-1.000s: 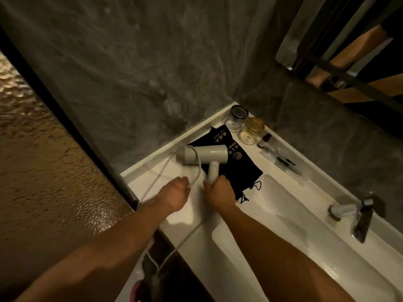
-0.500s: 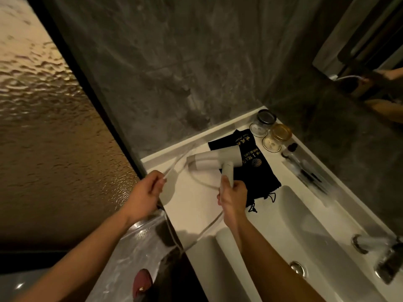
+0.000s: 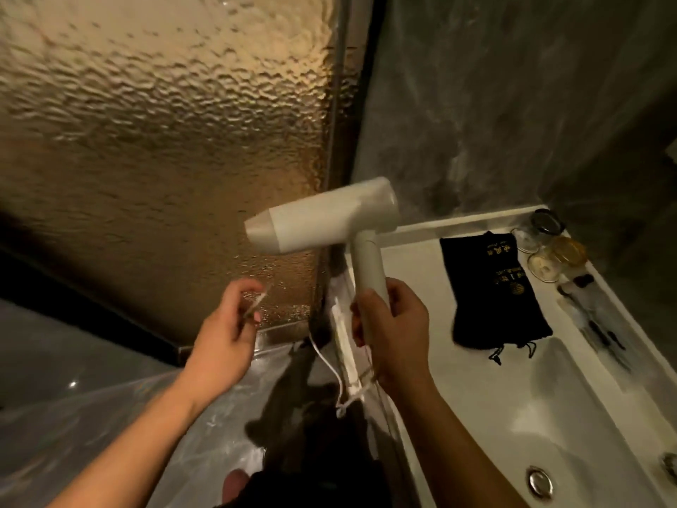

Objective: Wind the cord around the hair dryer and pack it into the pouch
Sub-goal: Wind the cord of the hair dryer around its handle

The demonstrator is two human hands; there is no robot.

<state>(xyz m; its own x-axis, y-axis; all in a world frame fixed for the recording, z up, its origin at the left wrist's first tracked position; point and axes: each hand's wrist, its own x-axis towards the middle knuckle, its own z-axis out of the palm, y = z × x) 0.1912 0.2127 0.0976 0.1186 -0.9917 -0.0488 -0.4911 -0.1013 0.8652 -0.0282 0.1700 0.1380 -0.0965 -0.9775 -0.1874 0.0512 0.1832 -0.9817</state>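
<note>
The white hair dryer [image 3: 322, 218] is lifted off the counter, nozzle pointing left, and my right hand [image 3: 394, 324] is shut around its handle. Its white cord [image 3: 328, 364] hangs below that hand, down past the counter's left edge. My left hand [image 3: 227, 331] is to the left of the handle and pinches a blurred stretch of the cord between its fingers. The black drawstring pouch [image 3: 492, 291] with gold print lies flat on the white counter [image 3: 410, 265], to the right of the dryer.
A sink basin [image 3: 571, 427] with a metal drain [image 3: 539, 480] is sunk into the counter at the right. Small glass jars [image 3: 546, 247] and toiletries stand at the far right corner. A textured glass panel [image 3: 165, 122] fills the left; a grey wall stands behind.
My right hand has lifted the dryer off the counter and the pouch, up and to the left. My left hand stays on the cord beside it. The view has swung left.
</note>
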